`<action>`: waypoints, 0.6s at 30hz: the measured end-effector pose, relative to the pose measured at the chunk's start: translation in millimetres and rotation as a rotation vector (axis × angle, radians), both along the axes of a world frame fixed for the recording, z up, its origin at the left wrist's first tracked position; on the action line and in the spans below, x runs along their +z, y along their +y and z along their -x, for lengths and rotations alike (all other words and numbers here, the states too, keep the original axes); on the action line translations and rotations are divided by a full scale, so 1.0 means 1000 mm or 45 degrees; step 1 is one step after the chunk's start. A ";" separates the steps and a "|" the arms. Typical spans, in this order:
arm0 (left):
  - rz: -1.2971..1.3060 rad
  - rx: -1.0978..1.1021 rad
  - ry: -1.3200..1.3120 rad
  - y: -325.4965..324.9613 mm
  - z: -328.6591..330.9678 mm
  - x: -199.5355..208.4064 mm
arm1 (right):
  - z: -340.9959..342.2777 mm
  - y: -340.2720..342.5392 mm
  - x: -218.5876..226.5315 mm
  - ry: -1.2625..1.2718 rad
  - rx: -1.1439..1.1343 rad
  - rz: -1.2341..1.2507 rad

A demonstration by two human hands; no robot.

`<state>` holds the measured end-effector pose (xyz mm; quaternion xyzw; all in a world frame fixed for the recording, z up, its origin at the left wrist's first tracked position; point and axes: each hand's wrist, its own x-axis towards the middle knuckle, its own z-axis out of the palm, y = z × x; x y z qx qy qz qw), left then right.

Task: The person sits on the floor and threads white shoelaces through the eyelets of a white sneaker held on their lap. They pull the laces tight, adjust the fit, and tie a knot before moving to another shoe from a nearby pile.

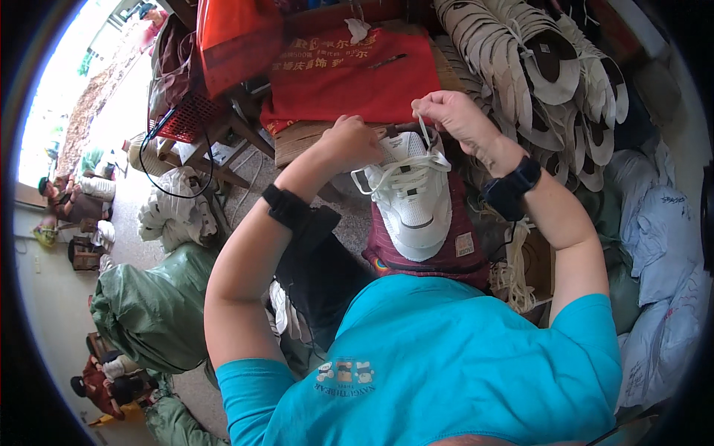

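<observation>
A white sneaker [413,197] lies on a dark red cloth [383,249] in front of me, toe toward me. White laces [405,175] run through its eyelets, with a loose loop hanging at its left side. Beyond the shoe's right side, my right hand [454,119] pinches a raised lace end between thumb and fingers. My left hand [351,145] is closed, its fingers curled by the left edge of the shoe opening. What those fingers hold is hidden.
A red printed cloth [342,82] covers a wooden bench, with a thin dark tool [387,62] on it. Strung shoe uppers [513,59] pile up at the right. Pale laces [517,267] hang beside me. Green sacks [160,305] stand left; other people [104,383] sit farther off.
</observation>
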<state>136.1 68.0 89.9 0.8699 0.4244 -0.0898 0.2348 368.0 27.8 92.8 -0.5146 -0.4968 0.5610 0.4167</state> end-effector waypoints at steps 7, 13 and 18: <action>-0.625 0.384 -0.902 -0.015 -0.019 -0.020 | -0.006 0.004 -0.033 -0.155 -0.091 -0.189; -0.271 0.726 -1.420 -0.021 -0.019 -0.047 | -0.016 -0.019 -0.083 -0.450 -0.252 -0.242; 0.373 0.803 -1.331 -0.047 -0.007 -0.066 | -0.017 -0.031 -0.060 0.305 0.023 0.589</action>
